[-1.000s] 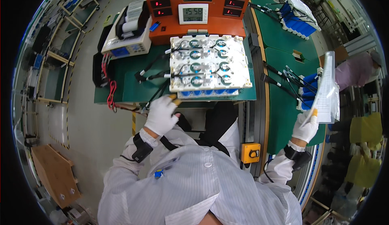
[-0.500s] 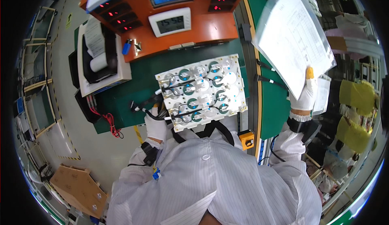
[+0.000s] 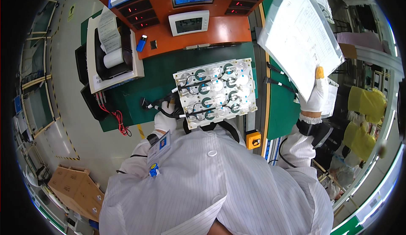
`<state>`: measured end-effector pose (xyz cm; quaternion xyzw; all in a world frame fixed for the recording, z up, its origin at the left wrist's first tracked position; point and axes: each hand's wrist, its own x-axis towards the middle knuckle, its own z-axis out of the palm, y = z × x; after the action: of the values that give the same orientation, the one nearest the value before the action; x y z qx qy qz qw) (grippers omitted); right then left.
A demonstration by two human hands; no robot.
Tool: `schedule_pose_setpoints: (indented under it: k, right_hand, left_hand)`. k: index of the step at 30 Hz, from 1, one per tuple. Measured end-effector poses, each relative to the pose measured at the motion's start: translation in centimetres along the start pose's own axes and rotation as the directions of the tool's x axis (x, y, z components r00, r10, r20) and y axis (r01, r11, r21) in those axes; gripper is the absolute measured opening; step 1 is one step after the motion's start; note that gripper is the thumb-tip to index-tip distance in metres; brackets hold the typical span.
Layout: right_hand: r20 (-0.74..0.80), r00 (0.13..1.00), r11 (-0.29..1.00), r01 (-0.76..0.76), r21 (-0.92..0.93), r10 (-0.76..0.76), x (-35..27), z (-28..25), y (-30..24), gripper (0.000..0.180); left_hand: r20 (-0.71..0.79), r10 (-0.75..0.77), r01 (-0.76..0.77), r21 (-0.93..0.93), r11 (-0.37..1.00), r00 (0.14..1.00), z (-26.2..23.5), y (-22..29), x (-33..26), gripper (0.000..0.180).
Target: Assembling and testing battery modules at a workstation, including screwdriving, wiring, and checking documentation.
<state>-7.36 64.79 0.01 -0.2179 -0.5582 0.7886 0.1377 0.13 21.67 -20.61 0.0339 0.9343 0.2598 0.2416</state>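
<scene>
My right hand (image 3: 315, 95), in a white glove with a yellow thumb tip, grips the lower edge of a printed sheet in a clear plastic sleeve (image 3: 298, 40). The thumb lies on top of the sleeve, and the other fingers are hidden beneath it. In front of me sits a white board (image 3: 218, 93) carrying clear rounded parts, green rings and small blue dots. At its lower left corner my gloved left hand (image 3: 164, 120) is closed around a bundle of black cables (image 3: 172, 113). Its fingers are partly covered by the cables. A black connector (image 3: 146, 103) sticks out left of that hand.
Behind the board stands an orange tester (image 3: 228, 27) with red displays and a white digital clock (image 3: 189, 23). A small printer (image 3: 112, 59) with a paper strip and coiled red leads (image 3: 120, 123) lie left. An orange switch box (image 3: 253, 140) is at the bench's right edge.
The view has shifted, so the tester, printer and board appear farther right. Both hands keep their grips. A hanging badge now covers part of my left wrist.
</scene>
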Motion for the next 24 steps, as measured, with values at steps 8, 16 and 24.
schedule_pose_setpoints:
  k: [8,16,24]
  right_hand:
    - [-0.001,1.0,0.999,0.003,0.042,-0.003,-1.4,0.4,-1.0,0.051]
    - [-0.086,0.995,0.997,0.053,0.054,-0.048,-4.0,1.1,-2.4,0.052]
    - [-0.045,0.998,0.998,0.037,-0.046,-0.039,-5.4,0.2,-2.1,0.04]
  left_hand:
    - [0.08,0.027,-0.028,0.008,1.0,0.996,-1.2,-1.3,1.7,0.04]
    - [-0.006,0.026,-0.026,-0.068,0.997,1.0,0.2,-2.6,1.7,0.031]
    - [0.101,0.095,-0.075,-0.188,0.979,0.99,-1.0,-3.6,3.2,0.036]
